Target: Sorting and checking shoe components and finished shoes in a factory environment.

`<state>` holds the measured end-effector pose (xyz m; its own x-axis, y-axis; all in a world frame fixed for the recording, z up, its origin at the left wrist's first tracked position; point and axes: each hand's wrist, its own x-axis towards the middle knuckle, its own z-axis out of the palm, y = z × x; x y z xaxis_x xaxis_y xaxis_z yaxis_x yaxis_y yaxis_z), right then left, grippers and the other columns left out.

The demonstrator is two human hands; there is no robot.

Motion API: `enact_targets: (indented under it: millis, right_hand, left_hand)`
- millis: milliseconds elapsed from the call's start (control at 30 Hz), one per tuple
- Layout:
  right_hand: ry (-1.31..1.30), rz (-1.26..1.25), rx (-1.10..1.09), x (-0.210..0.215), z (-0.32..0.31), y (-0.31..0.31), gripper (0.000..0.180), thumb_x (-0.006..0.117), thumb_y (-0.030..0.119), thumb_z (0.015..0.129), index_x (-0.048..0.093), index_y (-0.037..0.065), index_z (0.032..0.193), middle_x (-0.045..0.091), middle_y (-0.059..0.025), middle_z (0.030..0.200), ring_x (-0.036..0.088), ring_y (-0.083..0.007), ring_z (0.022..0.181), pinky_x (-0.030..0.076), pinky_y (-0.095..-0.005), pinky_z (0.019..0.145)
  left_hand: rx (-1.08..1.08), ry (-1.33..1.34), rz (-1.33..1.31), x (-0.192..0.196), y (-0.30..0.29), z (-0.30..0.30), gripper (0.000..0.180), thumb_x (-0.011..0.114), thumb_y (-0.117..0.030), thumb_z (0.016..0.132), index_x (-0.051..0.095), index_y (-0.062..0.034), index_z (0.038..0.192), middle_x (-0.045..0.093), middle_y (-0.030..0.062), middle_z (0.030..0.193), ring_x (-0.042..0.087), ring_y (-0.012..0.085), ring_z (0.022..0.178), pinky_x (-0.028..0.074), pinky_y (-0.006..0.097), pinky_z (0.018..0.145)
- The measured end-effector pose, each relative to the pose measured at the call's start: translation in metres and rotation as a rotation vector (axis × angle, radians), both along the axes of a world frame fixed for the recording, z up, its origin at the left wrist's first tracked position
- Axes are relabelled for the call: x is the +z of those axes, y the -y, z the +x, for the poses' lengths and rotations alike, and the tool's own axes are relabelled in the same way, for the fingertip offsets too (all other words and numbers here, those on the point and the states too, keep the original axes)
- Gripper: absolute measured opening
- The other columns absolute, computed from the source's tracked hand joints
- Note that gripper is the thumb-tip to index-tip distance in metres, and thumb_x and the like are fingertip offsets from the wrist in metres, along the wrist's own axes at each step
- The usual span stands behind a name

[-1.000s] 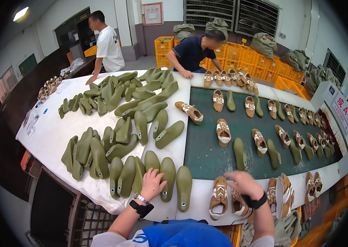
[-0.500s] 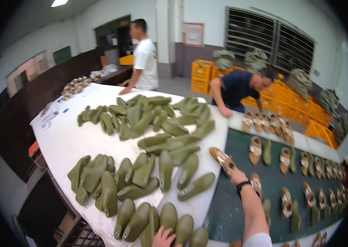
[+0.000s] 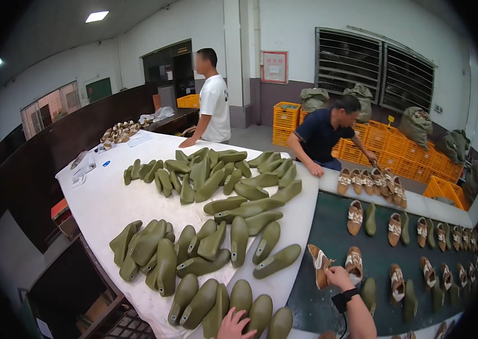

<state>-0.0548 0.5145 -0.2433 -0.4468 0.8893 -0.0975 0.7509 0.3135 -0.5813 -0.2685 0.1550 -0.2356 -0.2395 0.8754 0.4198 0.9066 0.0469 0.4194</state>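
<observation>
My right hand [image 3: 339,278], with a dark band on its wrist, grips a brown shoe [image 3: 319,265] with white straps by its edge. The shoe is tilted above the left edge of the dark green belt [image 3: 307,309], beside another brown shoe [image 3: 353,264] standing there. At the near edge of the white table [image 3: 89,212], my left hand [image 3: 234,326] has its fingers spread against the green shoe lasts, closest to one last [image 3: 241,296]. More lasts [image 3: 163,265] lie in loose heaps across the table.
Rows of brown shoes, many paired with green lasts [image 3: 370,219], stand along the belt. Across it, a person in a dark shirt [image 3: 327,135] reaches to a row of shoes [image 3: 368,179]. Another person in white [image 3: 214,107] stands at the table's far side. Orange crates [image 3: 287,117] are stacked behind.
My right hand has drawn the shoe nearer and turned it more upright, beside the standing shoe. My left hand stays at the lasts. The dark-shirted person's hand shows above the shoe row.
</observation>
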Motion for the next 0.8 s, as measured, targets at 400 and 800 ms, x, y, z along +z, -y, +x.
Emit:
enact_targets:
  millis: [400, 800]
  right_hand:
    - [-0.331, 0.638, 0.276, 0.164, 0.021, 0.313, 0.016, 0.061, 0.016, 0.083, 0.056, 0.005, 0.092, 0.054, -0.0076, 0.074, 0.059, -0.0252, 0.054, 0.047, -0.0337, 0.044]
    - [-0.674, 0.731, 0.054, 0.206, 0.064, 0.330, 0.021, 0.066, 0.010, 0.078, 0.065, 0.005, 0.098, 0.058, -0.0075, 0.083, 0.060, -0.0231, 0.063, 0.049, -0.0313, 0.054]
  left_hand:
    - [-0.467, 0.694, 0.188, 0.134, -0.048, 0.081, 0.088, 0.070, -0.008, 0.075, 0.012, -0.0058, 0.140, 0.020, 0.0164, 0.143, 0.030, 0.0280, 0.131, 0.031, 0.040, 0.106]
    - [-0.588, 0.654, 0.163, 0.152, 0.007, 0.097, 0.069, 0.050, 0.010, 0.076, 0.017, -0.0068, 0.135, 0.037, 0.0179, 0.130, 0.050, 0.0226, 0.111, 0.042, 0.034, 0.094]
